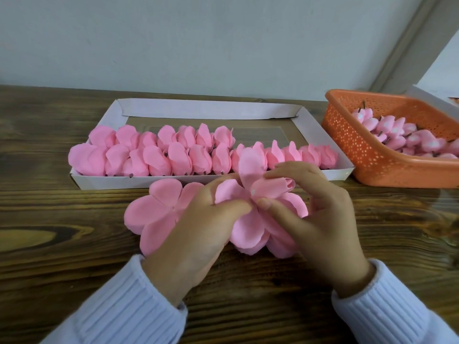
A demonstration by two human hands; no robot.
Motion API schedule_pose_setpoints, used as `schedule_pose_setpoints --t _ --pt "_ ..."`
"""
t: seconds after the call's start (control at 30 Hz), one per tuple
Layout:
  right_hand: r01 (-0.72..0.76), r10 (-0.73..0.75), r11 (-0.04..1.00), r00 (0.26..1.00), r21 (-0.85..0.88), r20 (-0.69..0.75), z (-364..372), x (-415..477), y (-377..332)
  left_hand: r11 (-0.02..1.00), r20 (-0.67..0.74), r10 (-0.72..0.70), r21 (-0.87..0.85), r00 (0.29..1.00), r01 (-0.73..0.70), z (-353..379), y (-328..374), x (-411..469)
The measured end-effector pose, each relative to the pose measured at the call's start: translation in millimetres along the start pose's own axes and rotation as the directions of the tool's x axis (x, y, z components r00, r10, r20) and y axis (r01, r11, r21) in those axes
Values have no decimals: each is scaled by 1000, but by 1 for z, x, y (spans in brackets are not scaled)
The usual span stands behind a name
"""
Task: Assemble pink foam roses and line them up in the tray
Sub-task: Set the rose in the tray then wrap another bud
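A half-built pink foam rose [250, 227] lies on the wooden table between my hands, its petals spread flat around a rolled bud. My left hand [198, 229] holds its petals from the left, thumb pressed near the centre. My right hand [320, 214] pinches the rolled bud at the rose's middle with thumb and fingers. A flat stack of loose petal layers [156, 212] lies just left of it, partly under my left hand. Behind, the white cardboard tray [315, 130] holds two rows of several finished pink roses [159, 155].
An orange perforated plastic basket [367, 150] at the right holds several pink rose buds [402, 137] with dark stems. A white box edge [437, 100] shows behind it. A pale wall runs along the table's far side.
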State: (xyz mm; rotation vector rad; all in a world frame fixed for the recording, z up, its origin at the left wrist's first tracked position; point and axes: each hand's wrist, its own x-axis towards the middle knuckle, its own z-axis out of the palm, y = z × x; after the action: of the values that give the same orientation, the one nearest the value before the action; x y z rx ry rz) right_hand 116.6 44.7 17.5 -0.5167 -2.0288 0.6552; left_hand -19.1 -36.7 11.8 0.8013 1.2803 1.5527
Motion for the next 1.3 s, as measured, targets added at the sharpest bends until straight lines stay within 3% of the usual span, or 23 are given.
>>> schedule_pose_setpoints --t 0.23,0.37,0.53,0.67,0.8,1.07,1.3 --pt "-57 57 998 998 -29 -2 2 -1 1 987 157 13 -160 988 12 4 3 -2" --pt "14 -18 997 998 -75 -56 1 -1 3 969 264 18 -243 964 48 4 5 -4" --pt "-129 125 980 992 154 34 -1 1 3 952 350 3 -286 937 104 3 5 -4" --pt "-140 136 972 990 187 37 -1 0 2 900 282 -10 -416 959 131 4 6 -4" --pt "-152 160 961 987 230 -15 -1 1 3 916 238 -12 -386 971 106 6 8 -5" --pt "-47 49 995 999 89 -24 -1 -2 2 957 90 -98 -266 991 118 1 6 0" --pt "3 -3 1000 1000 17 14 -1 -2 0 988 233 -13 -146 972 49 6 6 -7"
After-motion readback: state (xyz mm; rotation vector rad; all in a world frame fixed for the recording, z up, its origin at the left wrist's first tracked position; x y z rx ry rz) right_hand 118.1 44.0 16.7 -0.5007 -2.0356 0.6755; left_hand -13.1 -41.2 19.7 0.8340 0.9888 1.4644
